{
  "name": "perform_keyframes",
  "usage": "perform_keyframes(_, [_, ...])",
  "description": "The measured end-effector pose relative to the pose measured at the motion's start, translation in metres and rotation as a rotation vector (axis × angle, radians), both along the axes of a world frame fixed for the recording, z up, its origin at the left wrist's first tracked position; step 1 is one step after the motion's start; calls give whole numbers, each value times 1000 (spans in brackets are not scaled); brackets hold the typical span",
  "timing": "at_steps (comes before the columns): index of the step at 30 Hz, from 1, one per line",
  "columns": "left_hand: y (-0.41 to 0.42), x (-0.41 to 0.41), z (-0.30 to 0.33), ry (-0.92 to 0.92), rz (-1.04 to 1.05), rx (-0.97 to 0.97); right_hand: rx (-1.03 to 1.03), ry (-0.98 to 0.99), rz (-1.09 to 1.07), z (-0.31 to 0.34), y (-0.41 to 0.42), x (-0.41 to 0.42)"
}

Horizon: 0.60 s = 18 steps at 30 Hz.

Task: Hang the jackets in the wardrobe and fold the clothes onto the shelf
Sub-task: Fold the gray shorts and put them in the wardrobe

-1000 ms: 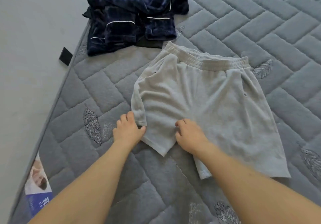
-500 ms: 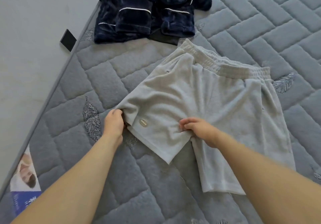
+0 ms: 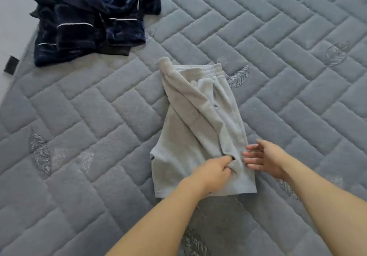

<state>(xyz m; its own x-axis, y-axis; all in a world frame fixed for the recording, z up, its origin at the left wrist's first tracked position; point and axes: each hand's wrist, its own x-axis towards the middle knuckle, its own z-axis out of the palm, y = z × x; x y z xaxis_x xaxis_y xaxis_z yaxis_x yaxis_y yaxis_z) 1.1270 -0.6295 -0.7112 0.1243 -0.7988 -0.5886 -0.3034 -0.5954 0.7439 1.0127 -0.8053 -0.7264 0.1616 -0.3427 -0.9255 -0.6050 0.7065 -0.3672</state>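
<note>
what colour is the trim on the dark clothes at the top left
White piping on the navy plush clothes, clearest in the head view.

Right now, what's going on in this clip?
A person is folding a pair of light grey shorts on a quilted grey mattress. The shorts lie folded lengthwise, one leg laid over the other. The left hand pinches the fabric near the hem, while the right hand is open beside the shorts' right edge, fingers spread. A crumpled dark blue garment with white piping sits at the mattress's far left edge, untouched.
</note>
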Motion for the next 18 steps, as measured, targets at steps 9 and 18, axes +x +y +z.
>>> perform_keyframes(9, [30, 27, -23, -672, 324, 351, -376, 53, 719, -22, 26, -3])
perform_keyframes(18, [-31, 100, -11, -756, 144, 410, -572, 201, 801, -27, 10, 5])
